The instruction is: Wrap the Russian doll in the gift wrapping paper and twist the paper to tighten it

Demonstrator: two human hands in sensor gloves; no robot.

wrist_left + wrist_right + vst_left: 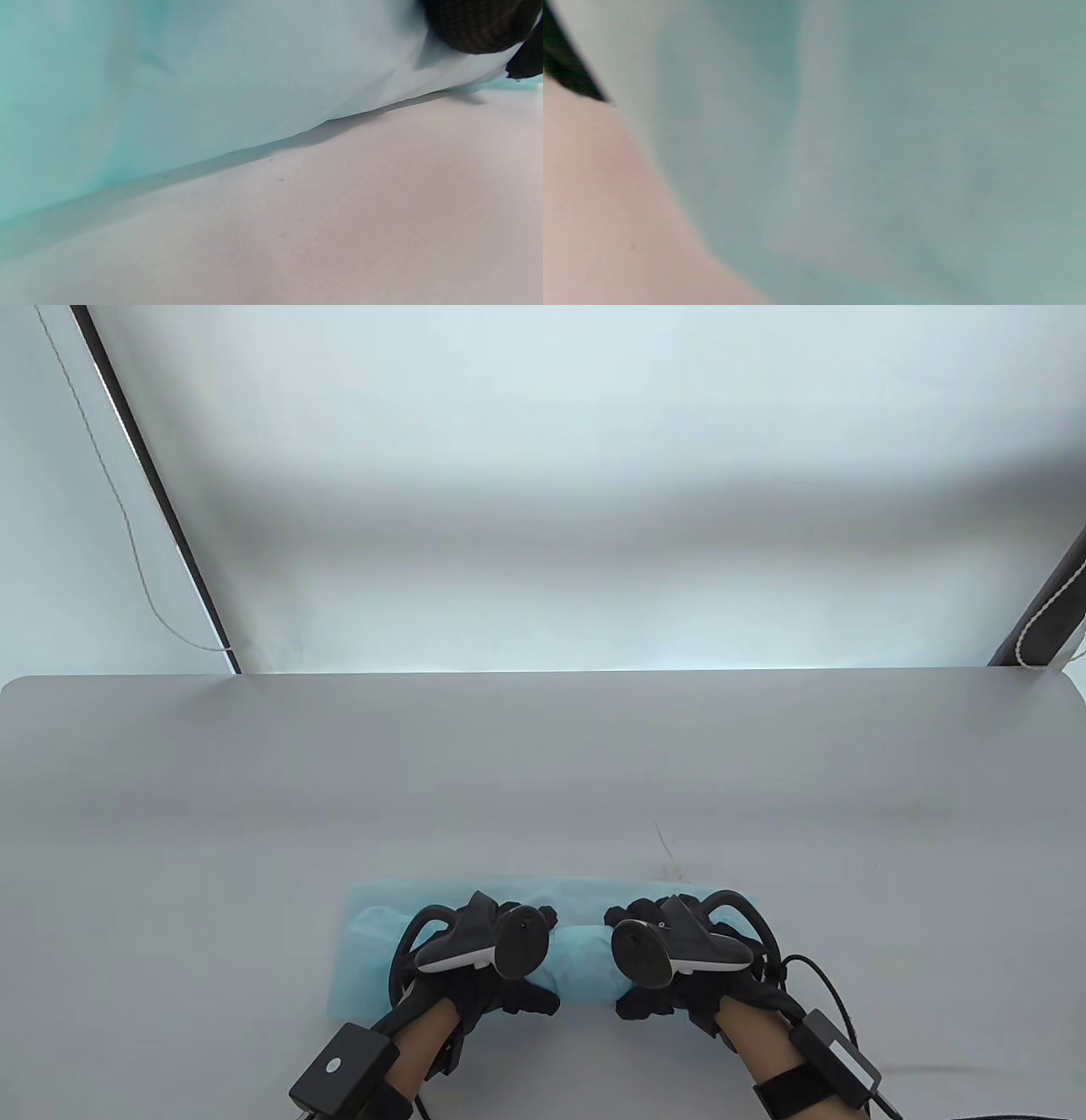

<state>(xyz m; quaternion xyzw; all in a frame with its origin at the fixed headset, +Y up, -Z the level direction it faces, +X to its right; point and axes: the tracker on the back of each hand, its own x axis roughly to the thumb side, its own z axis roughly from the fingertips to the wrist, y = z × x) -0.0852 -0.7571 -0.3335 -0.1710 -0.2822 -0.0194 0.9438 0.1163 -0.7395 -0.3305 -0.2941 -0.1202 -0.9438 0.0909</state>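
Light blue wrapping paper [581, 959] lies near the table's front edge, rolled into a tube, with a flat strip showing behind it. The Russian doll is hidden from every view; a bulge between my hands suggests something inside the roll. My left hand [509, 959] grips the roll left of the middle, fingers over the far side and thumb on the near side. My right hand [662, 963] grips it the same way to the right. Up close, the left wrist view shows the paper [169, 84] and a gloved fingertip [471, 25]. Blurred paper [882, 148] fills the right wrist view.
The grey table [543, 780] stretches bare behind the paper to its far edge. A small dark scratch mark [666, 848] sits just beyond the paper on the right. Cables run from both wrists toward the bottom edge.
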